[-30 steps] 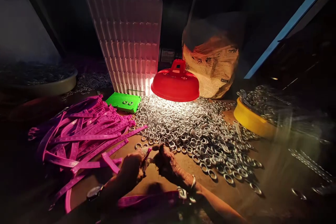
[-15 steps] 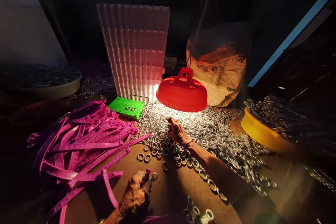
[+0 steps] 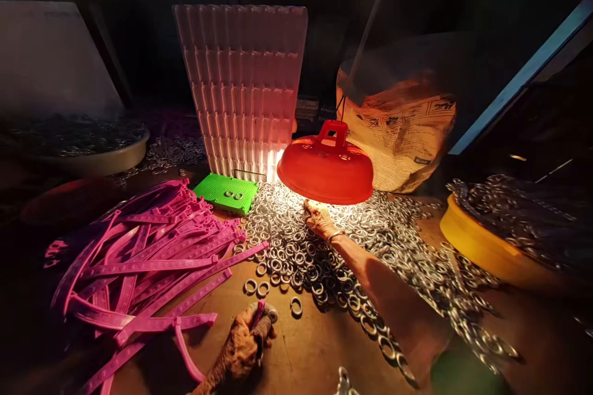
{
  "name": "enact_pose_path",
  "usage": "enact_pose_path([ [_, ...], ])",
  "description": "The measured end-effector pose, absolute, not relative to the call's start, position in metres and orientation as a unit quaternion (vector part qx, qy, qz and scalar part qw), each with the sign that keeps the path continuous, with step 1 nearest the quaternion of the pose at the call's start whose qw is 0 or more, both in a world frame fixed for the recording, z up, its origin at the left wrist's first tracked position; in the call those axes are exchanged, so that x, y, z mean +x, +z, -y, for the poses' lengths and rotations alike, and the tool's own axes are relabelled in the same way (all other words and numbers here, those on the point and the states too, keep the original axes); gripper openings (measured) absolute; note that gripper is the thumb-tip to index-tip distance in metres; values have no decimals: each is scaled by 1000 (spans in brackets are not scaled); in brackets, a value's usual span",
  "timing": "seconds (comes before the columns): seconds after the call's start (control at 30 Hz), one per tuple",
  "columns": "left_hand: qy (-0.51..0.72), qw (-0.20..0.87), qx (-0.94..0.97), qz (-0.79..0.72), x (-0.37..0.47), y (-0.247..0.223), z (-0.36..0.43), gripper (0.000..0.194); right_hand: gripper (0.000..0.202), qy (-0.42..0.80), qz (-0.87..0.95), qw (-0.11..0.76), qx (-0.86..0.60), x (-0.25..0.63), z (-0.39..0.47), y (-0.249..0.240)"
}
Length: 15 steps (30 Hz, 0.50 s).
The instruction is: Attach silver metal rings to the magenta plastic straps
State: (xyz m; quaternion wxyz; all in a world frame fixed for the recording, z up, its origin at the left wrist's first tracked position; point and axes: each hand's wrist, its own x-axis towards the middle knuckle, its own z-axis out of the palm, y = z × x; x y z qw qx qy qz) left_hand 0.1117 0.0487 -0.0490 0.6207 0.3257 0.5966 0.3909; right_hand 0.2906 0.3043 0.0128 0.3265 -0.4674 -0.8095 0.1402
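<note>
My left hand (image 3: 248, 340) is low in the middle, fingers wrapped round a pink plastic strap whose end (image 3: 259, 311) pokes up between them. Beside its thumb tip shows a metal ring (image 3: 272, 315). Further off, my right hand (image 3: 319, 221) reaches into the heap of metal rings (image 3: 296, 244) just below the red lamp shade (image 3: 327, 170). Its fingers are bent together, and what lies in them, if anything, is hidden. A few loose rings (image 3: 296, 307) lie between my hands. On the left spreads a pile of pink straps (image 3: 152, 265).
A green perforated tray (image 3: 217, 191) carrying two rings stands before an upright ribbed clear panel (image 3: 241, 86). On the right is a yellow basin (image 3: 482, 247) full of rings. Behind the lamp stands a printed paper sack (image 3: 403, 142). A pale basin (image 3: 106, 160) sits far left.
My right hand has moved slightly away from me, closer beneath the lamp. My left hand has shifted slightly right, still gripping the strap. The view has shifted, and the rings at the bottom have mostly left it.
</note>
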Motion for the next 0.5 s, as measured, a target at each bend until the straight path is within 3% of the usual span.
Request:
enact_pose_path([
  [0.13,412,565,363,-616,116,-27,-50,51,10,236,779,335,-474,305,-262,27],
  [0.3,461,538,453,-541,120,14,-48,38,26,478,724,283,-409,319,-179,34],
  [0.4,450,522,504,-520,123,26,-45,36,32,674,595,246,-362,321,-135,29],
  [0.5,433,534,524,-502,125,26,-39,35,36,779,492,220,-320,317,-105,21],
])
